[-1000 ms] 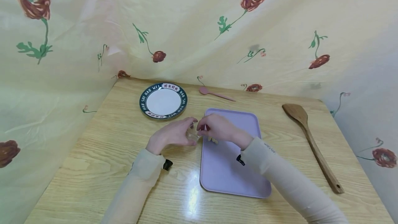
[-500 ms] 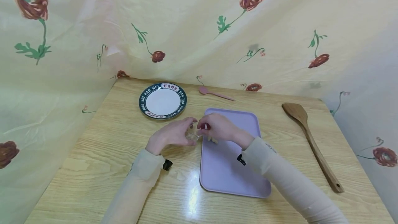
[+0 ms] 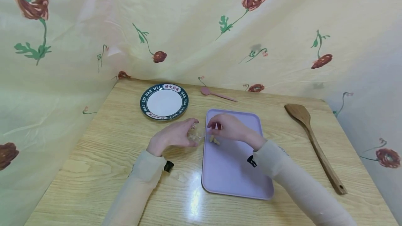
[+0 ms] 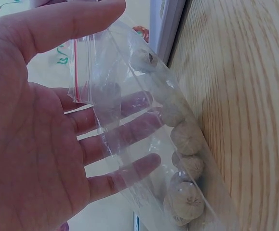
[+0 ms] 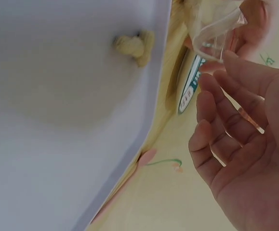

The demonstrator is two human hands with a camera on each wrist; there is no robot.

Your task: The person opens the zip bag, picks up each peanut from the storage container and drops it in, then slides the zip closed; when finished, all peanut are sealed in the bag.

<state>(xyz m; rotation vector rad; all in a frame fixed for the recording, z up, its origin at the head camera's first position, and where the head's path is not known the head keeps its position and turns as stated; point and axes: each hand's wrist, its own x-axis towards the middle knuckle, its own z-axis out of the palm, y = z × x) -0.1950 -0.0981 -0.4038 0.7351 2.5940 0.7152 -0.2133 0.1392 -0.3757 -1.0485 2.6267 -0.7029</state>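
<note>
My left hand (image 3: 174,133) holds a clear zip bag (image 4: 125,91), its thumb along the opening's side and its fingers spread behind the plastic. Several round, ridged, pale brown pieces (image 4: 187,137), apparently unshelled peanuts, lie along the bag's lower side. Beside the bag, over the purple tray's (image 3: 235,173) left edge, is my right hand (image 3: 230,128). Its fingers are loosely bent; the right wrist view shows a gap between thumb and fingertips, with the thumb tip close to the plastic. Below it on the tray lie a few knobbly peanuts (image 5: 134,48).
A white plate (image 3: 164,102) with a dark green lettered rim stands at the back left. Behind the tray lies a pink spoon (image 3: 220,96). A wooden spatula (image 3: 314,142) lies on the right of the table (image 3: 103,142). Floral cloth (image 3: 185,27) hangs at the back.
My right hand has drawn back to the right, away from the bag, uncovering more of the peanuts on the tray. The left hand and bag are nearly unmoved.
</note>
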